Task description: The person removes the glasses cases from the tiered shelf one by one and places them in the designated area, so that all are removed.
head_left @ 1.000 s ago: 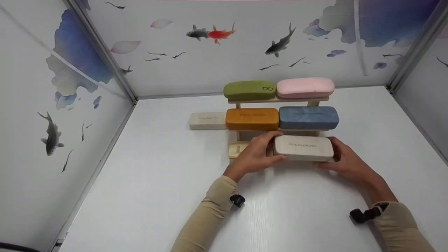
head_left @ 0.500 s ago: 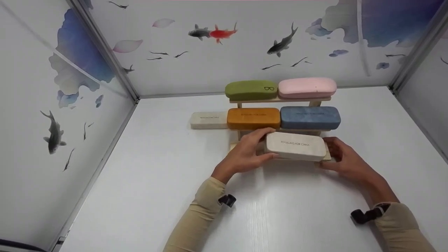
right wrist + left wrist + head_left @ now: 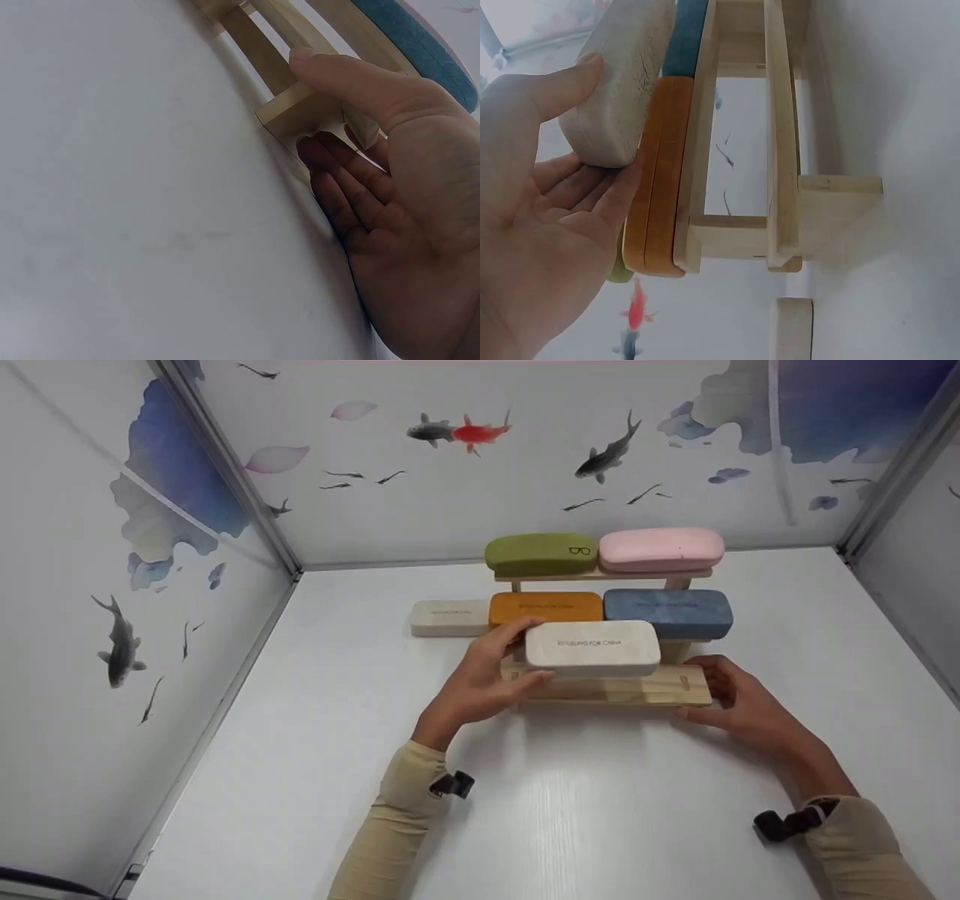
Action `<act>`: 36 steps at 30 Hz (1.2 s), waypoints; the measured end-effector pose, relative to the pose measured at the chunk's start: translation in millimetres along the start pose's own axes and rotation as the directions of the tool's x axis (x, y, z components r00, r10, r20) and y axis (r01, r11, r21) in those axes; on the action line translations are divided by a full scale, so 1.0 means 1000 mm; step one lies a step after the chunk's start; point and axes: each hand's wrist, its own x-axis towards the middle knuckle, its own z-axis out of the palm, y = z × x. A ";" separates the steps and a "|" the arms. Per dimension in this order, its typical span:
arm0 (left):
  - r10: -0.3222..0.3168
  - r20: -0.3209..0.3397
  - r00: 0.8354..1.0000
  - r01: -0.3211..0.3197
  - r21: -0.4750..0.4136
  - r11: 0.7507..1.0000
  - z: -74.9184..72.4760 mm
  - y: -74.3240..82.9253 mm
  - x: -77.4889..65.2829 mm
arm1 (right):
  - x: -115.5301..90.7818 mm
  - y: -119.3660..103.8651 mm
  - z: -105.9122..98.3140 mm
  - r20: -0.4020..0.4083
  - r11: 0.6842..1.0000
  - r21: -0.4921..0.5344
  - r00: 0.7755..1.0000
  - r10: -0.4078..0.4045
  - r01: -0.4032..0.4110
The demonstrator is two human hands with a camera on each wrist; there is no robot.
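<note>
One white case (image 3: 592,649), pinched in left hand (image 3: 476,682) — right hand (image 3: 746,705) gripping wooden rack (image 3: 619,691), low at one end

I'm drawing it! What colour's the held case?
The held case is off-white, clearest in the head view.

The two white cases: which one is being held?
The white case in the left hand; the other white case lies left of the rack.

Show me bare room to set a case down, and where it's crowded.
Free: the bottom shelf, left of the right hand; the tabletop between the sleeves. Crowded: above, where green case, pink case, orange case and blue case sit.
</note>
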 end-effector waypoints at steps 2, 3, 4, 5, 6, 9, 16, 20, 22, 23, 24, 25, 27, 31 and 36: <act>0.009 -0.012 1.000 -0.010 -0.019 1.000 -0.007 0.000 -0.001 | 0.000 0.000 0.000 -0.001 1.000 -0.004 1.000 -0.002 0.002; 0.011 -0.023 1.000 -0.012 -0.019 1.000 -0.010 0.001 -0.002 | 0.000 0.000 0.000 -0.001 1.000 -0.007 1.000 -0.001 0.001; 0.007 -0.039 0.999 -0.008 -0.016 1.000 -0.014 0.001 -0.003 | 0.000 0.000 0.001 -0.001 1.000 -0.009 1.000 -0.001 0.001; 0.001 -0.053 0.999 -0.001 -0.006 1.000 -0.017 0.001 -0.005 | 0.000 0.001 0.001 -0.001 1.000 -0.013 1.000 0.000 0.000; -0.007 -0.069 0.998 0.008 0.002 1.000 -0.021 0.001 -0.006 | 0.000 0.001 0.001 0.000 1.000 -0.018 1.000 -0.001 0.001; -0.039 -0.113 0.993 0.043 0.029 0.999 -0.031 0.000 -0.010 | 0.000 0.001 0.001 -0.003 1.000 -0.024 1.000 0.000 0.000; -0.062 -0.176 0.982 0.065 0.012 0.998 -0.048 -0.007 -0.016 | -0.001 0.002 0.000 -0.008 1.000 -0.012 1.000 -0.020 0.020; -0.071 -0.205 0.976 0.074 0.009 0.997 -0.055 -0.016 -0.019 | -0.002 0.002 0.000 -0.015 1.000 -0.013 1.000 -0.022 0.022; -0.075 -0.219 0.973 0.078 0.006 0.997 -0.059 -0.021 -0.021 | -0.003 0.001 0.001 -0.015 1.000 0.001 1.000 -0.019 0.019; -0.077 -0.229 0.970 0.081 0.005 0.997 -0.061 -0.024 -0.022 | -0.003 0.001 0.001 -0.014 1.000 0.009 1.000 -0.019 0.019; -0.079 -0.240 0.968 0.082 0.002 0.997 -0.063 -0.026 -0.024 | -0.003 0.001 0.002 -0.012 1.000 0.016 1.000 -0.021 0.021; -0.081 -0.250 0.965 0.083 -0.001 0.997 -0.065 -0.029 -0.025 | -0.003 0.001 0.002 -0.009 0.999 0.025 1.000 -0.021 0.021; -0.087 -0.270 0.959 0.087 -0.010 0.996 -0.070 -0.033 -0.028 | -0.003 0.000 0.002 -0.007 0.999 0.038 1.000 -0.025 0.025; -0.105 -0.303 0.947 0.106 -0.014 0.994 -0.079 -0.039 -0.033 | -0.002 0.000 0.001 -0.008 0.999 0.033 1.000 -0.028 0.028; -0.125 -0.347 0.929 0.120 -0.036 0.992 -0.091 -0.045 -0.039 | -0.002 0.001 0.000 -0.009 1.000 0.023 1.000 -0.020 0.020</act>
